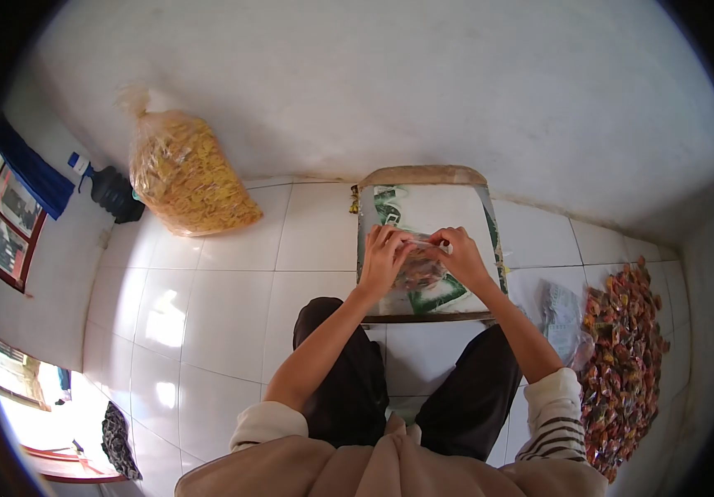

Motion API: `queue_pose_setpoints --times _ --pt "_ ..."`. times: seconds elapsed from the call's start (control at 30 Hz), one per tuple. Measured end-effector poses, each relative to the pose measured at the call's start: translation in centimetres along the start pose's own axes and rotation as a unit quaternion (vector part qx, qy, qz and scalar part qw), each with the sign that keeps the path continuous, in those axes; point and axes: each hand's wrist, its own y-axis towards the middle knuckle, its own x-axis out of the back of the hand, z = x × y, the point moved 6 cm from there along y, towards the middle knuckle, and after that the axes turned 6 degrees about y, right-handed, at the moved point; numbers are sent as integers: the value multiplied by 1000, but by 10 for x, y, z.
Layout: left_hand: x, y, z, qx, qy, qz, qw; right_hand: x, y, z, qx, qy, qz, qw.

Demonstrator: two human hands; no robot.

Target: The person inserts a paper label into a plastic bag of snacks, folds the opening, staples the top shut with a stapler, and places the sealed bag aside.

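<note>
Over a low table (pixel 456 203) with a worn white and green top, a small clear plastic bag (pixel 420 272) hangs between my two hands. Reddish-brown pieces show through its plastic, too blurred to name. My left hand (pixel 385 255) pinches the bag's upper edge at the left, fingers closed. At the right end of that same edge, my right hand (pixel 460 253) grips it between thumb and fingers. The bag's mouth lies between my fingertips, and I cannot make out whether it is sealed.
A large tied clear sack of yellow pieces (pixel 187 174) leans on the wall at left, beside a dark water jug (pixel 113 192). On the tiled floor at right lie a pile of small filled packets (pixel 622 364) and a stack of clear plastic bags (pixel 562 319).
</note>
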Motion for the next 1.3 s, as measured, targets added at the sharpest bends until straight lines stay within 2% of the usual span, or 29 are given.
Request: queue_pose_setpoints --times 0.1,0.17,0.2,0.27,0.4,0.47,0.5,0.57,0.6,0.7,0.77,0.8,0.87,1.07,1.13,1.17,1.23,1.3 --pt "-1 0 2 -3 -4 -13 1000 -7 -1 -7 -1 13 -29 999" --pt "0 0 1 -5 -2 -16 1000 -10 -3 -18 -50 93 -80 991" --pt "0 -1 2 -1 -2 -14 1000 -14 -2 -20 -49 95 -79 991" --pt "-1 -1 2 3 -2 -14 1000 -22 -1 -34 -101 218 -74 968" --pt "-3 1 5 34 30 3 999 -20 3 -28 -138 243 -64 958" --pt "-4 2 5 51 42 14 998 -10 5 -5 -45 74 -71 994" --pt "-5 2 5 47 52 17 997 -9 6 -6 -46 73 -70 994" --pt "-5 1 4 42 62 19 997 -9 9 0 10 -60 -70 996" --pt "-6 1 4 41 56 28 997 -10 9 -1 10 -60 -70 996" --pt "-1 0 3 16 60 35 997 -14 9 -8 -44 -73 -57 995" --pt "1 1 1 -10 65 34 997 -15 7 -15 -107 -23 -29 994" --pt "1 1 2 -18 68 41 997 -14 8 -18 -108 -23 -29 993" --pt "-1 1 2 -26 67 49 996 -20 9 -33 -178 8 39 983" --pt "-3 3 2 37 16 72 997 -16 2 -19 -220 -73 53 971" --pt "-10 3 7 117 15 130 984 -18 1 -24 -225 -85 48 969" --pt "-10 6 8 117 15 131 984 -19 1 -26 -230 -97 42 968" --pt "-22 12 21 161 24 209 964 -20 9 -28 -242 -106 36 964" --pt "-28 28 31 137 34 198 970 -21 22 -34 -253 -115 29 960"
